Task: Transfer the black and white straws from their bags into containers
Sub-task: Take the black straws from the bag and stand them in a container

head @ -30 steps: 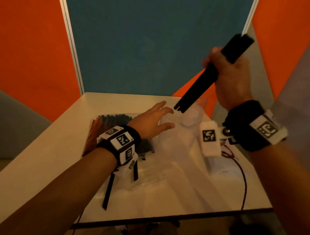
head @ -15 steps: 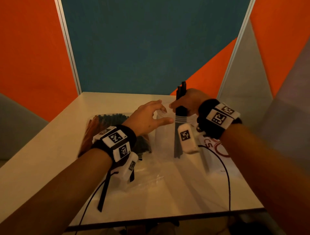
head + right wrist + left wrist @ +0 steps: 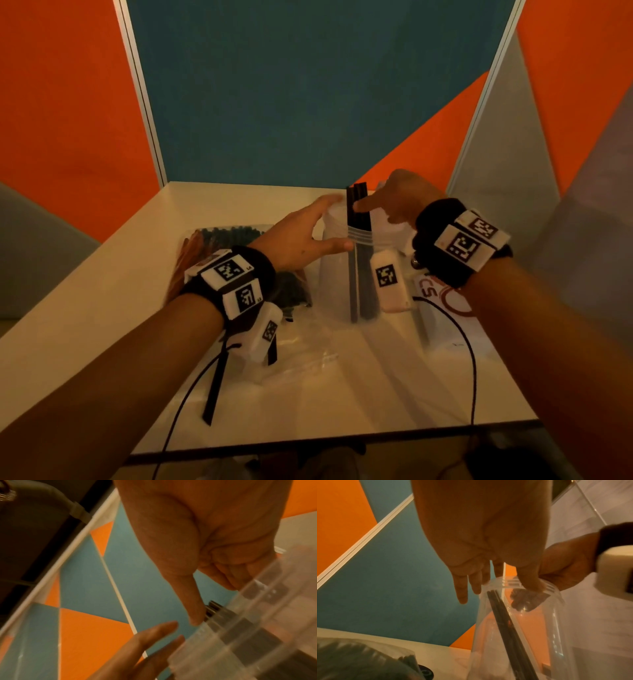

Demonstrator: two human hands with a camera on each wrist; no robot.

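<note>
A clear plastic container [image 3: 334, 281] stands upright mid-table with a few black straws [image 3: 358, 236] upright inside, their tops above the rim. My left hand [image 3: 337, 222] spans the container's mouth, thumb on the near rim [image 3: 554, 589] and fingers straight past the far side. My right hand [image 3: 370, 205] is just right of the straws, one straight digit touching their tops [image 3: 214, 608]; its other fingers curl loosely behind the rim. In the left wrist view the straws [image 3: 505, 622] lean inside the container under my left hand [image 3: 496, 592]. A bag of black straws [image 3: 239, 236] lies to the left.
An empty clear bag [image 3: 308, 353] lies flat on the white table [image 3: 85, 308] in front of the container. A sheet with a red logo [image 3: 445, 294] sits at the right, and a black cable [image 3: 472, 359] runs to the front edge. Blue and orange panels wall the back.
My right hand brought the black straws down from high on the right into the container and loosened its grip on them. My left hand shifted onto the container's rim.
</note>
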